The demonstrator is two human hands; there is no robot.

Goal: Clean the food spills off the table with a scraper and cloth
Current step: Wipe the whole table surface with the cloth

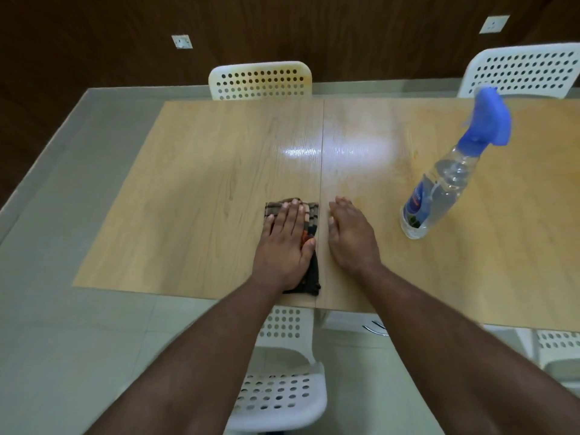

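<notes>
Under the left hand (287, 243) the cloth (309, 224) is dark, chequered in brown and tan with a touch of orange; the table (188, 183) around both hands is pale wood-grain, with a white glare beyond the fingers; right of the right hand (350, 237) the spray bottle (439, 196) is clear with a blue head (label blue, with some red); the chairs (260, 80) are white, dotted with holes.

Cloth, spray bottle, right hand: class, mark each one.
cloth (309, 273), head view, dark lower edge.
spray bottle (439, 196), head view, clear body.
right hand (350, 237), head view, back of hand.
</notes>
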